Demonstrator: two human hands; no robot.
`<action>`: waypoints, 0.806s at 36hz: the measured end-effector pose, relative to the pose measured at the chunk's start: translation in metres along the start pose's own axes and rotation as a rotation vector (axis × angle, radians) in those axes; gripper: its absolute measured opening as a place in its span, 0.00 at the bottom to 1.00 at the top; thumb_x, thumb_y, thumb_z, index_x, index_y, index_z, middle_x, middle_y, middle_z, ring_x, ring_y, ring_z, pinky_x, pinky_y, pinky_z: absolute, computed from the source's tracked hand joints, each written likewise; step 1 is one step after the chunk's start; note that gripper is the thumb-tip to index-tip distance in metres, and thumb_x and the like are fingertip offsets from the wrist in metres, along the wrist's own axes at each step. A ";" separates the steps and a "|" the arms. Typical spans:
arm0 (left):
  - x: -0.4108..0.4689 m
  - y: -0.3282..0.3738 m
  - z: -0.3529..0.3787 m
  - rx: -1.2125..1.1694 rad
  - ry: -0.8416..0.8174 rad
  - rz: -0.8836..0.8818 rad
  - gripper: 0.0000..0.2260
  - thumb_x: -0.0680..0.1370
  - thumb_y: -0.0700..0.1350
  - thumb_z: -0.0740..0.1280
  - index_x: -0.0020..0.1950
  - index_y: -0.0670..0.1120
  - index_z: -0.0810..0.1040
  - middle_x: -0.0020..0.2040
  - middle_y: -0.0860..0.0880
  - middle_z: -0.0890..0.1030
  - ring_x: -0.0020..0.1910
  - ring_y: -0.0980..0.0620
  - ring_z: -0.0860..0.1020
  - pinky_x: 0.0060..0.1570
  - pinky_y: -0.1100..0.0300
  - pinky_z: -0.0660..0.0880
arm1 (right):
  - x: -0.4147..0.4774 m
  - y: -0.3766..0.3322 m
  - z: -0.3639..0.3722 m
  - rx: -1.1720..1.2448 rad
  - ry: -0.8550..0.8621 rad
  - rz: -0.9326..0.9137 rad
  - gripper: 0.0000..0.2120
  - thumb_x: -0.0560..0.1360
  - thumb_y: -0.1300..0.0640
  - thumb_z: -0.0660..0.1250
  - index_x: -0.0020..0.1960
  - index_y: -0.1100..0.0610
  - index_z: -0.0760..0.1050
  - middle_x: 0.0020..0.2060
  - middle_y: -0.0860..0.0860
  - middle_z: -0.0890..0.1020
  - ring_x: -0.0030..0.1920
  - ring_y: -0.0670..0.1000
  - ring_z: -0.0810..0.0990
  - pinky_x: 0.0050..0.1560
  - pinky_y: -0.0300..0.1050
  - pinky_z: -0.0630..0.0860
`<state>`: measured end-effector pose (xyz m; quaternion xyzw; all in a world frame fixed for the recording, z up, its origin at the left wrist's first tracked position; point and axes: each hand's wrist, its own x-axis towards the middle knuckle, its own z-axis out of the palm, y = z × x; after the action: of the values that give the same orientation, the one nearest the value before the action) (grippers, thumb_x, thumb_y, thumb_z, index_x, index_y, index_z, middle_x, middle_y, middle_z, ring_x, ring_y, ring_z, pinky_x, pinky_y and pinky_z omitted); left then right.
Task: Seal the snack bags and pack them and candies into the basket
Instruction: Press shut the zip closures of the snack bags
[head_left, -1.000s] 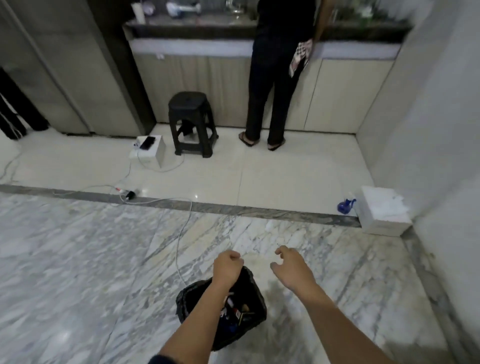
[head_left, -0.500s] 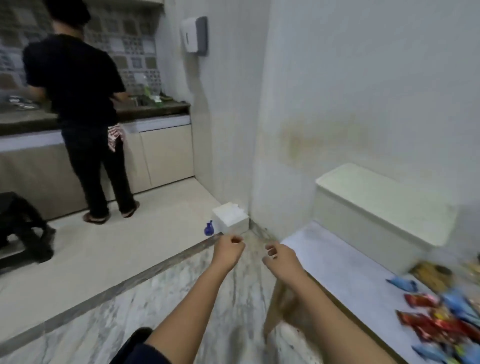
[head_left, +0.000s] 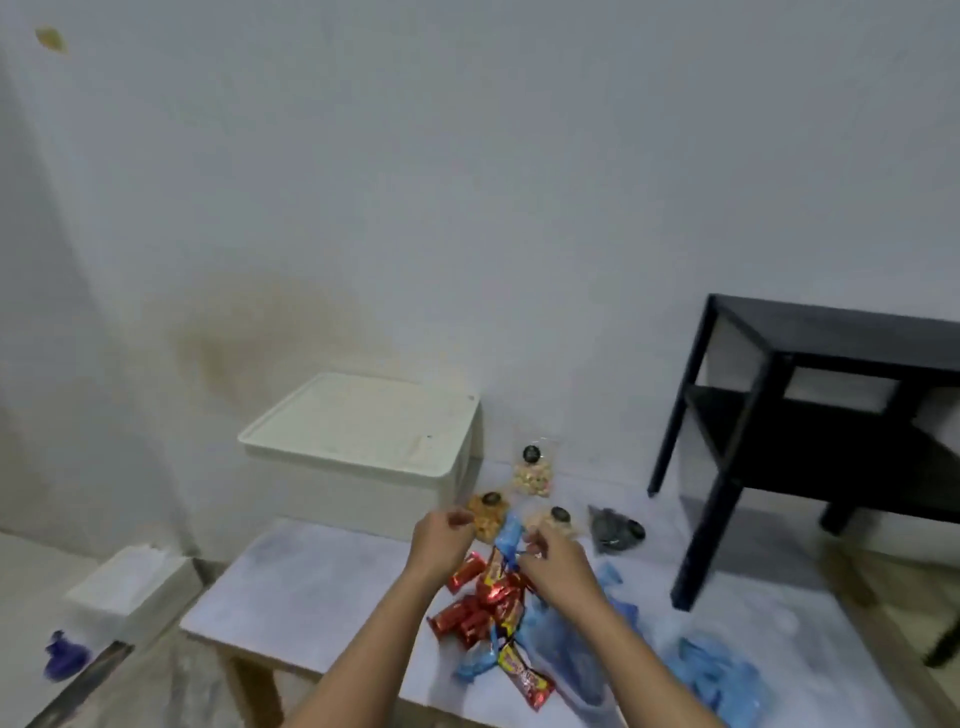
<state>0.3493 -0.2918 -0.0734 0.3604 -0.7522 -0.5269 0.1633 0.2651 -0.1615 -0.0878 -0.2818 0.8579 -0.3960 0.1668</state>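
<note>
A person stands over a low white-topped bench (head_left: 311, 587) set against a pale wall, both bare forearms reaching out above it. The hands are close together but not touching.

The right hand (head_left: 558, 566) has its fingers curled in a pinch on a blue candy (head_left: 506, 535), lifted just above the heap. The left hand (head_left: 439, 545) is beside it with fingers curled inward. The picture is too blurred there to tell whether it holds anything.

Under and between the hands lies a pile of red candies (head_left: 480, 603), their wrappers overlapping. One red and yellow candy (head_left: 524, 675) lies apart at the near edge of the bench. More blue candies (head_left: 719, 673) are scattered to the right of the forearms, toward the bench's right end.

Beyond the hands, near the wall, are three clear snack bags, each with a round black label. The rear snack bag (head_left: 532, 475) stands upright by the wall. The left snack bag (head_left: 488, 514) sits just past the left hand's fingertips. The right snack bag (head_left: 558, 522) sits just past the right hand. A dark bag (head_left: 618, 535) lies on its side to the right of them.

A white lidded box (head_left: 363, 431) takes up the bench's far left corner, just beside the snack bags. A black side table (head_left: 810, 415) with a lower shelf stands to the right. Down on the floor at the left are a small white box (head_left: 130, 582) and a blue object (head_left: 62, 657) just beside it. A brownish stain (head_left: 249, 353) marks the wall above the lidded box.
</note>
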 end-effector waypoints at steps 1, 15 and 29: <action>0.010 0.008 0.012 -0.009 -0.009 -0.001 0.10 0.75 0.37 0.64 0.55 0.40 0.80 0.52 0.42 0.81 0.49 0.48 0.77 0.41 0.64 0.70 | 0.009 0.010 -0.011 0.012 0.013 0.015 0.05 0.73 0.62 0.64 0.48 0.55 0.71 0.44 0.52 0.77 0.43 0.50 0.75 0.41 0.41 0.71; 0.181 0.017 0.109 -0.026 -0.131 -0.061 0.13 0.77 0.38 0.64 0.61 0.39 0.76 0.57 0.43 0.78 0.50 0.51 0.74 0.45 0.63 0.69 | 0.156 0.098 -0.064 0.094 0.086 0.213 0.07 0.73 0.65 0.61 0.48 0.56 0.74 0.44 0.55 0.79 0.43 0.52 0.76 0.45 0.41 0.73; 0.345 -0.012 0.154 -0.130 -0.054 -0.215 0.22 0.78 0.38 0.62 0.71 0.39 0.64 0.68 0.41 0.70 0.63 0.45 0.72 0.56 0.62 0.67 | 0.335 0.111 -0.014 0.228 0.225 0.313 0.17 0.75 0.65 0.64 0.63 0.64 0.71 0.56 0.58 0.77 0.58 0.54 0.75 0.56 0.39 0.68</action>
<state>0.0204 -0.4363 -0.1913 0.4133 -0.6777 -0.5984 0.1087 -0.0443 -0.3005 -0.1859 -0.0785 0.8540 -0.4887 0.1603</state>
